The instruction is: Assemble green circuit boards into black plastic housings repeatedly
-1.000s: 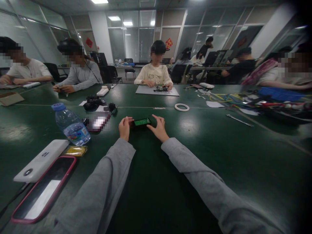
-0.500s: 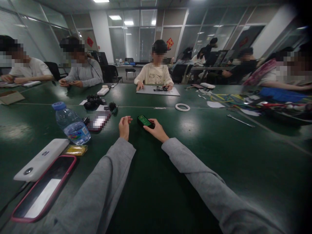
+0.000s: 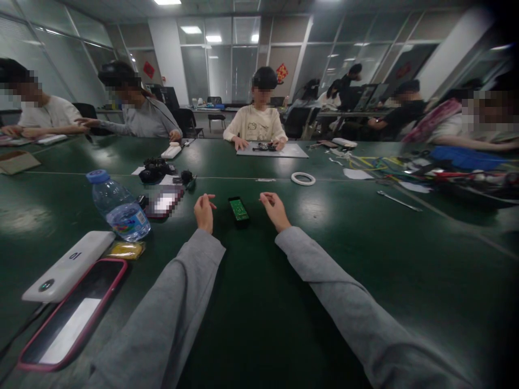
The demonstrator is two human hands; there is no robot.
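A green circuit board in a black case (image 3: 238, 209) lies face up on the dark green table, between my two hands and touched by neither. Just left of it, my left hand (image 3: 204, 212) rests with loosely bent fingers, apart and holding nothing. On the other side, my right hand (image 3: 275, 209) is raised slightly off the case, its fingers half curled and open, with nothing visible in them.
To my left stand a water bottle (image 3: 121, 208), a yellow packet (image 3: 126, 250), a white power bank (image 3: 68, 266) and a pink-edged phone (image 3: 75, 316). A white ring (image 3: 303, 179) and a wrench (image 3: 399, 201) lie rightward. A person opposite works at a grey board (image 3: 298, 150).
My right hand has let go of the black case and drawn back to the right. The case now lies straighter on the table. My left hand has shifted slightly left.
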